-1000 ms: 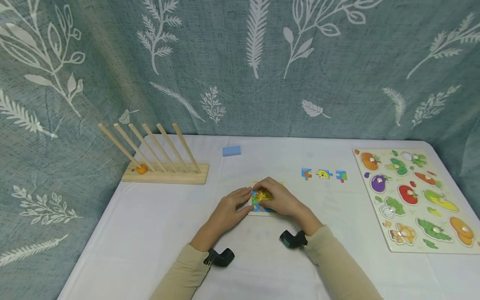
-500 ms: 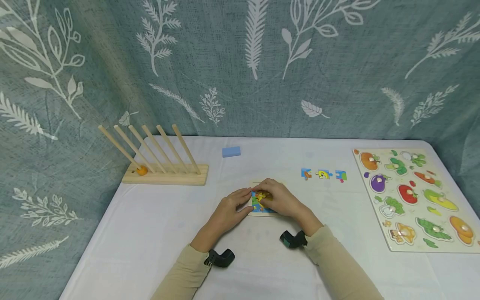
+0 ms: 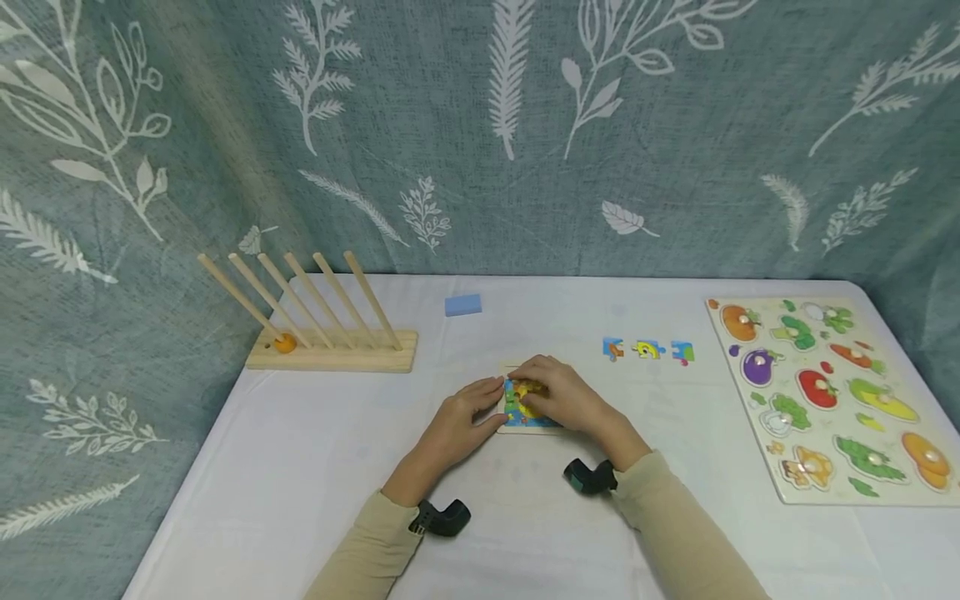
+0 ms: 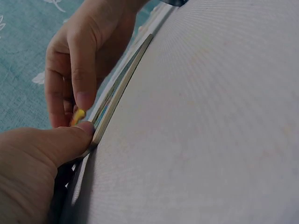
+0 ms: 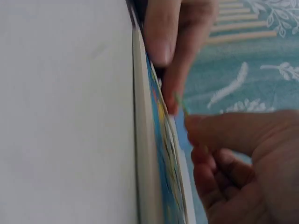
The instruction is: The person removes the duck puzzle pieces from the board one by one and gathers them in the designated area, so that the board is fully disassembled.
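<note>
A small jigsaw puzzle tray [image 3: 528, 431] with a pale wooden rim and a bright blue, green and yellow picture lies in the middle of the white table. Along its left side, my left hand [image 3: 452, 429] rests with fairly straight fingers, thumb and fingertips on the rim. From the right my right hand [image 3: 566, 398] reaches over the tray and covers part of the picture. Between its thumb and fingers it pinches a puzzle piece [image 4: 80, 115], seen edge-on with yellow in the left wrist view, just above the tray.
Three loose puzzle pieces [image 3: 648, 349] lie behind and right of the tray. A vegetable peg board [image 3: 825, 492] sits at far right. Back left stands a wooden peg rack [image 3: 330, 358] with an orange bead [image 3: 285, 342]. A blue block [image 3: 462, 305] lies near the back edge.
My right hand shifts very slightly to the right over the tray, and its fingers turn a little, showing more of the picture. My left hand stays at the rim.
</note>
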`<control>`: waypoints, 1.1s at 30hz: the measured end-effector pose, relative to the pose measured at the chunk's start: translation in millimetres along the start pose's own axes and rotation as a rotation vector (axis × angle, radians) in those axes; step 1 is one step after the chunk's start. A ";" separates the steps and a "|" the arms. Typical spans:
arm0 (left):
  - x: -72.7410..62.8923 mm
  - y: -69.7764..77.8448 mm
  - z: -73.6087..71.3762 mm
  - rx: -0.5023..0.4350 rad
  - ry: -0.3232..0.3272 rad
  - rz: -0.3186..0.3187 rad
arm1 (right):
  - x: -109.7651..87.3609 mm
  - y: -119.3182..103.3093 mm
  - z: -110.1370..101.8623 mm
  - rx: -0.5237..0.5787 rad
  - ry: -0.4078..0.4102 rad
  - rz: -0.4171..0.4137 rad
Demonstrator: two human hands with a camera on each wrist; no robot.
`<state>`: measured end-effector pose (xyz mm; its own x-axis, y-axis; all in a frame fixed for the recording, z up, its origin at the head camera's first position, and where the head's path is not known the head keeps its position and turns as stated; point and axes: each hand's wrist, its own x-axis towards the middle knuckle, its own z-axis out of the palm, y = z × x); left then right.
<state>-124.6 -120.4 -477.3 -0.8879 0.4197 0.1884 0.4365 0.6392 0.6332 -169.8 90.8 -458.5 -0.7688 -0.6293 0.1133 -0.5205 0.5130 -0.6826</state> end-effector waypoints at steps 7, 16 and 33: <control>-0.9 0.9 0.8 0.007 -0.002 -0.030 | -9.5 10.3 -18.4 0.056 0.043 0.046; -0.5 0.9 0.0 -0.009 -0.001 -0.030 | -42.0 36.4 -47.6 0.031 0.147 0.141; 0.1 -1.7 1.0 -0.018 0.008 -0.005 | -74.0 65.1 -58.2 -0.008 0.220 0.228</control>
<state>-125.2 -120.9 -479.1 -0.8912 0.4112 0.1915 0.4296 0.6294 0.6476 -168.4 204.7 -469.3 -0.9275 -0.3567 0.1122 -0.3278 0.6311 -0.7031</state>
